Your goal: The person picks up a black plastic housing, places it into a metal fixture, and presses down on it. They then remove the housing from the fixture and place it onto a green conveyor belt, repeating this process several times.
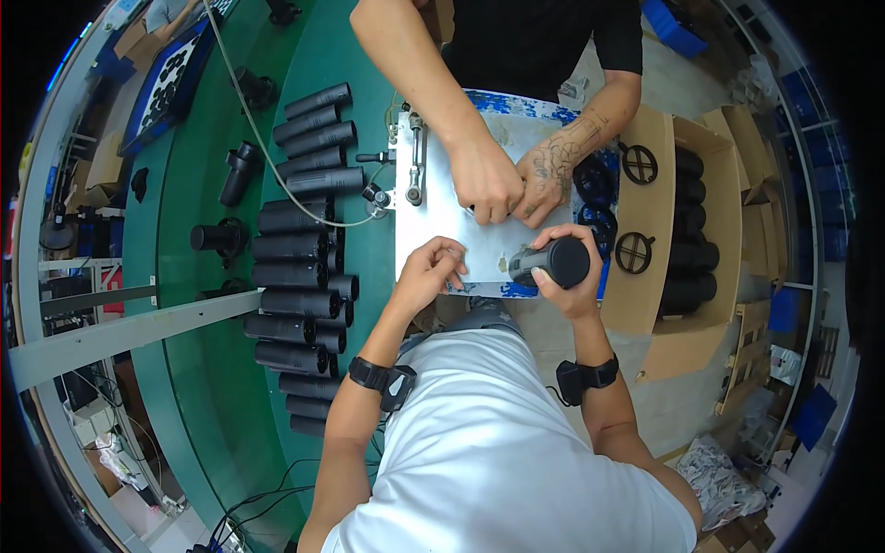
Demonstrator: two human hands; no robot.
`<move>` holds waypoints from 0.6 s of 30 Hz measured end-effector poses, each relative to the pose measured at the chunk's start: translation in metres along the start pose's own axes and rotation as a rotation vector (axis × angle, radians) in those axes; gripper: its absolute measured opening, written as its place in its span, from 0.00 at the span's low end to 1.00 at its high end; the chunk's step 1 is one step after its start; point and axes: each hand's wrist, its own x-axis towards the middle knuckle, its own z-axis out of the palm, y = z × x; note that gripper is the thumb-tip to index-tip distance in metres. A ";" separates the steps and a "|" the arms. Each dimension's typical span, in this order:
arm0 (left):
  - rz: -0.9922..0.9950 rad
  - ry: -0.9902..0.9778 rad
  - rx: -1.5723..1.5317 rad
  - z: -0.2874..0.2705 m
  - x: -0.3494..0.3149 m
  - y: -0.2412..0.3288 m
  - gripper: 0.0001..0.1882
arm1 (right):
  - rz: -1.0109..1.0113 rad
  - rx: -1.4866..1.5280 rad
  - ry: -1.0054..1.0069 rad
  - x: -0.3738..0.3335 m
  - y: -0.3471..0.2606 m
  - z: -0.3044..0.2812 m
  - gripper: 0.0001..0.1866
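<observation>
My right hand point(576, 290) is wrapped round a short black cylinder point(564, 262) with a dark round end, held over the near right edge of a light worktop point(429, 230). My left hand point(430, 272) hovers at the worktop's near left side, fingers loosely bent and apart, and nothing shows in it. Across from me, another person's hands point(502, 189) meet over the middle of the worktop; whatever is between them is hidden. Near that worktop's left edge lies a metal lever-like fitting point(416, 161).
Rows of black cylinders point(293, 275) lie on a green bench point(198, 369) at left, with black flanged parts point(219, 238) beyond. Black spoked rings point(634, 252) sit at right beside a cardboard box point(728, 286) holding more cylinders. A thin hose point(263, 147) loops above the bench.
</observation>
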 end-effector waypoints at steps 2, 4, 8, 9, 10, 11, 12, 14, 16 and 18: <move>0.011 0.005 0.001 0.000 0.000 -0.001 0.10 | 0.011 0.027 0.020 0.000 0.000 -0.001 0.25; 0.011 0.004 -0.005 0.000 0.001 -0.001 0.10 | 0.010 0.034 0.020 0.000 -0.001 0.000 0.25; 0.013 0.008 0.002 -0.001 0.001 -0.001 0.10 | 0.011 0.039 0.027 -0.001 -0.001 0.001 0.26; 0.013 0.008 0.000 -0.001 0.001 -0.001 0.10 | 0.011 0.038 0.026 0.000 -0.001 0.001 0.26; 0.013 0.005 -0.010 -0.001 0.001 -0.001 0.11 | 0.006 0.037 0.023 0.000 -0.001 0.001 0.26; 0.012 0.002 -0.020 -0.001 0.000 0.000 0.11 | 0.003 0.035 0.020 0.000 -0.001 0.001 0.26; 0.013 0.004 -0.022 -0.001 0.000 0.000 0.11 | 0.003 0.036 0.018 0.000 -0.001 0.001 0.26; 0.021 0.008 -0.020 -0.001 0.000 0.000 0.11 | 0.011 0.016 0.019 0.001 -0.002 0.001 0.26; 0.025 0.004 -0.028 -0.002 0.000 -0.001 0.11 | 0.007 0.025 0.020 0.000 -0.002 0.002 0.25; 0.027 -0.002 -0.036 -0.002 0.000 -0.002 0.11 | 0.006 0.034 0.022 0.000 -0.001 0.002 0.25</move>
